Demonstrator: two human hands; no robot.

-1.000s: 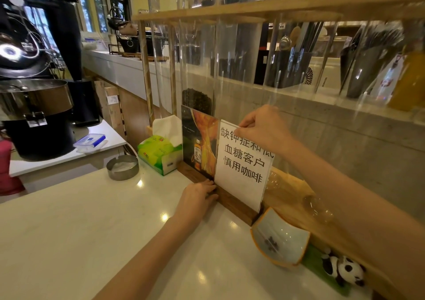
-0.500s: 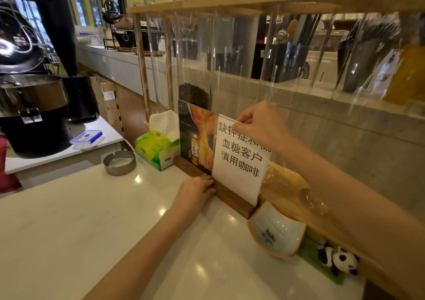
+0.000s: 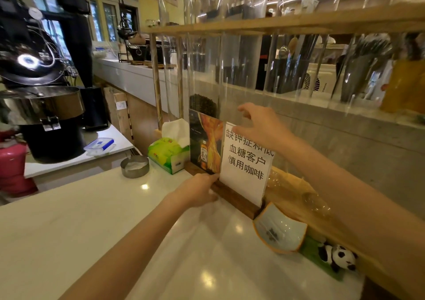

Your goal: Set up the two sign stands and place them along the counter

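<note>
I see both signs (image 3: 243, 161) ahead, bases running along the bench (image 3: 69, 226) edge; left hand (image 3: 197, 191) grips the base, right hand (image 3: 259, 127) open at the top.

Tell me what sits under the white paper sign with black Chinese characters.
The white paper sign stands in a dark wooden base strip on the pale counter. The left hand covers the strip's near-left part.
</note>
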